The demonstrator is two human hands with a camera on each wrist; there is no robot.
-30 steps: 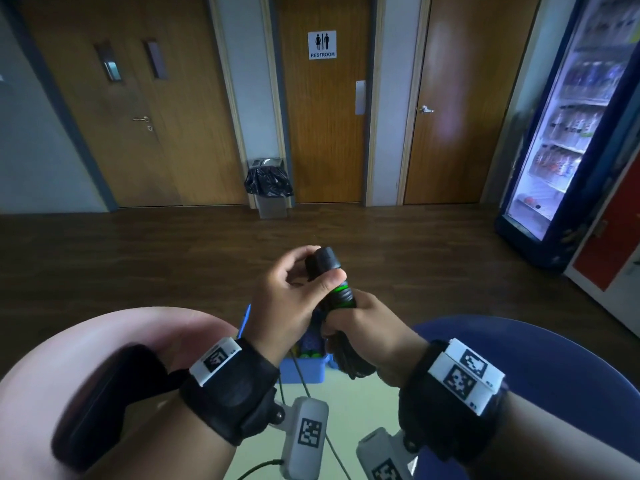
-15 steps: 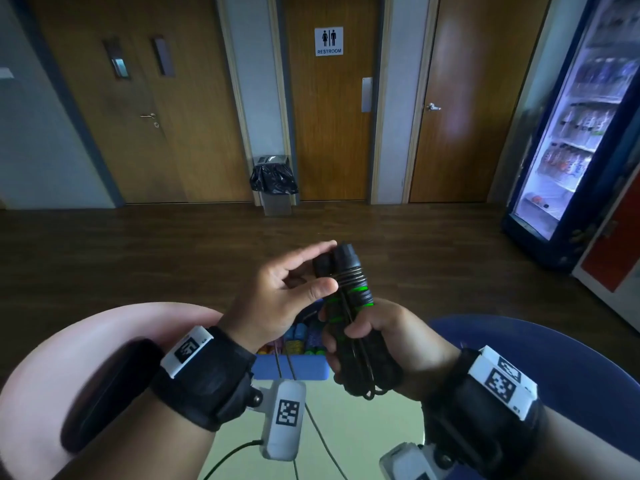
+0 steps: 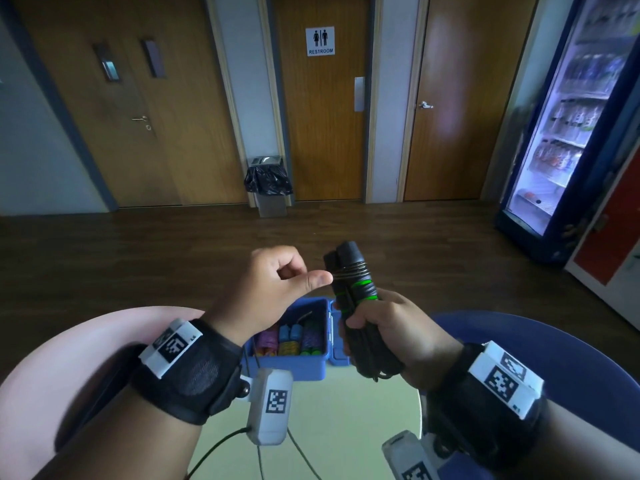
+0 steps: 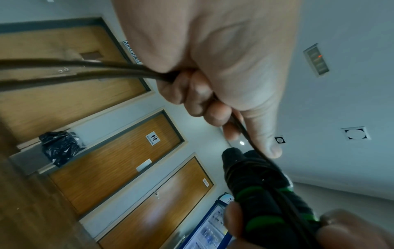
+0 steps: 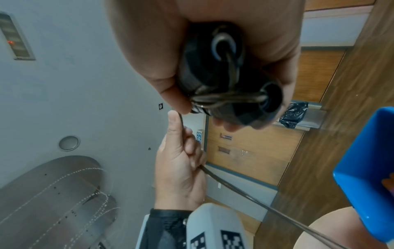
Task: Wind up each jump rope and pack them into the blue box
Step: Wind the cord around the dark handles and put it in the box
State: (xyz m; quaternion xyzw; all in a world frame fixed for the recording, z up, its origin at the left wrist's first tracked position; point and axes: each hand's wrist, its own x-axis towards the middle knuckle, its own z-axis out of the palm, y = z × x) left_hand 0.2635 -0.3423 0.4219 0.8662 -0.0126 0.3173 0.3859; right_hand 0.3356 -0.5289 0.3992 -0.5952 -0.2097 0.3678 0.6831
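My right hand grips two black jump rope handles with green rings held side by side and upright; their cord ends face the right wrist camera. Several turns of dark cord wrap the handles near the top. My left hand is just left of the handles and pinches the cord between thumb and curled fingers, pulling it taut. The doubled cord trails away below the left hand. The blue box stands open on the table beneath my hands, with several coloured wound ropes inside.
The box sits on a pale green round table. A pink seat is at the left, a blue seat at the right. Beyond lie dark wooden floor, a bin, doors and a lit drinks fridge.
My left hand has come off the handle tops and drawn leftward with the cord, fingers curling in. The handles have tilted more upright and the box below has come into view.
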